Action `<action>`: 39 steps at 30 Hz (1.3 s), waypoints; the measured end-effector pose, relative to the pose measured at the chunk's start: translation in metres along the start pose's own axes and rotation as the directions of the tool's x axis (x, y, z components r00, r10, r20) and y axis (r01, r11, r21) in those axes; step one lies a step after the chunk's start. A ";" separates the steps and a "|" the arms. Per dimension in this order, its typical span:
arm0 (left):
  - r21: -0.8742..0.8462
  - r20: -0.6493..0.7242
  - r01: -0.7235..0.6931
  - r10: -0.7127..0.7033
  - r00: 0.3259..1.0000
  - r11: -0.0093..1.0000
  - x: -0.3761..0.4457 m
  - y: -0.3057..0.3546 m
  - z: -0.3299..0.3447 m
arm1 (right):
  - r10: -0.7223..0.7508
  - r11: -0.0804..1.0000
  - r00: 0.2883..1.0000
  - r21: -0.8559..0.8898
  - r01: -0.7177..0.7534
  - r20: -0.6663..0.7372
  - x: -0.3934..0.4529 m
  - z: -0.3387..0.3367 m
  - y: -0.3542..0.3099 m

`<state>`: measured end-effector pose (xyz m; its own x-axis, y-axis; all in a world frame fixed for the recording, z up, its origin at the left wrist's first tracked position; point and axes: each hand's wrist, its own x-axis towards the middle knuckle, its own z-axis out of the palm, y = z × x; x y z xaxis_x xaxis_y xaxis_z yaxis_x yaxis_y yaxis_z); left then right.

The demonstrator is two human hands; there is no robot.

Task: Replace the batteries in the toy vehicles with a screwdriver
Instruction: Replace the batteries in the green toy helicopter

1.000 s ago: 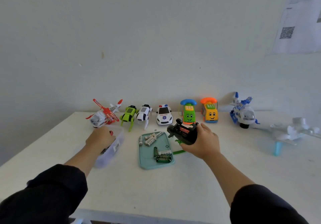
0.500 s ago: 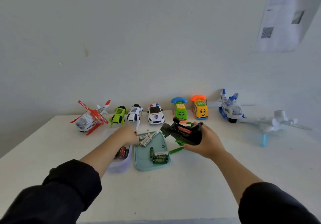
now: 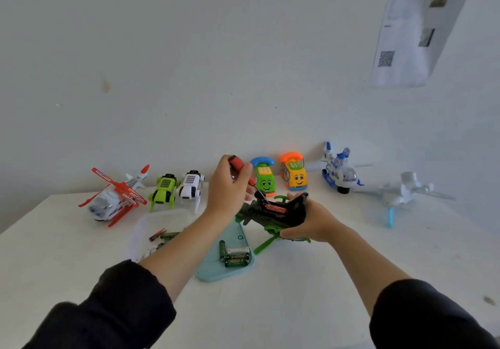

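The black and green toy (image 3: 273, 213) is up off the table, upside down, over the far end of the blue tray (image 3: 213, 274). The right hand (image 3: 311, 222) wraps its fingers around it. A battery shows in its open belly, so this toy looks partly done. The left hand (image 3: 230, 186) grips the red screwdriver (image 3: 244, 176), tip down at the toy. Loose batteries (image 3: 235, 256) lie on the tray. I think the other toys at the wall, like the red helicopter (image 3: 113, 199), still wait.
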<state>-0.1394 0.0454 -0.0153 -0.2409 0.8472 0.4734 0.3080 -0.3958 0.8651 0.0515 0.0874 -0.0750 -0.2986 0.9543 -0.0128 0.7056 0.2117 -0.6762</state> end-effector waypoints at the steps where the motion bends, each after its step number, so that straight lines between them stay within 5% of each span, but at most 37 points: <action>1: -0.048 -0.014 0.030 -0.031 0.999 0.998 -0.002 -0.006 0.005 | -0.003 1.000 1.000 -0.012 0.003 0.009 0.000 0.000 0.000; 10: -0.037 0.009 0.030 -0.030 1.000 0.999 -0.004 -0.030 0.031 | 0.000 1.000 1.000 0.014 -0.001 0.018 0.006 0.001 0.005; 24: 0.050 0.016 -0.165 0.164 0.986 0.985 -0.001 -0.031 0.041 | 0.019 0.999 0.999 0.029 -0.019 0.027 0.013 0.000 0.010; 28: 0.222 0.188 -0.283 0.244 0.951 0.933 0.006 -0.020 0.042 | -0.020 0.999 0.999 -0.044 0.022 0.031 0.015 0.001 0.005; 34: 0.417 0.509 -0.590 0.360 0.782 0.692 0.008 -0.001 0.047 | -0.043 0.990 0.999 -0.133 0.045 0.018 0.015 0.002 -0.008; 39: 0.352 0.344 -0.485 0.371 0.863 0.801 0.024 0.008 0.026 | -0.073 0.988 0.997 -0.135 0.076 0.026 0.012 0.002 -0.008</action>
<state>-0.1187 0.0719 -0.0016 0.2230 0.7057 0.6725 0.6871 -0.6032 0.4051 0.0409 0.0963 -0.0709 -0.3663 0.9303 0.0177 0.7611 0.3105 -0.5695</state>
